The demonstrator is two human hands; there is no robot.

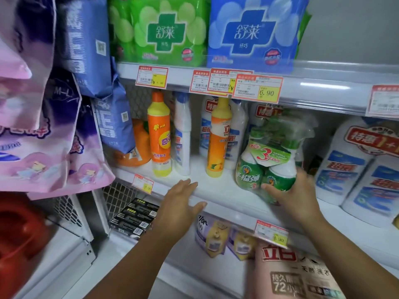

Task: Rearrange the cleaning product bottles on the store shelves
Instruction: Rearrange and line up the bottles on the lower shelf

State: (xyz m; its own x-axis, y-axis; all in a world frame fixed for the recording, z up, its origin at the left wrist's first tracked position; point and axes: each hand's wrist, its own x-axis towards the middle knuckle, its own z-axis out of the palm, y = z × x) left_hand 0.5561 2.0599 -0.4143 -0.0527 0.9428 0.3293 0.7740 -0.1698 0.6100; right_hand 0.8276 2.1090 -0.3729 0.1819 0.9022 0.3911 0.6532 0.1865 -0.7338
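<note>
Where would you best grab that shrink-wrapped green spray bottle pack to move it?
Low on the two round bottle bodies of the green spray bottle pack, from the front right, where the right hand already cups it. The bodies are wide and firm; the trigger heads on top sit under loose wrap.

The white middle shelf (216,188) carries two orange-yellow bottles (159,134) near its front edge. White bottles (183,134) stand behind; a green spray-bottle pack (267,160) stands toward its right.

right hand (295,190) grips green bottle pack (267,156) on shelf (216,190) | left hand (183,201) open, seemingly on shelf edge
</note>
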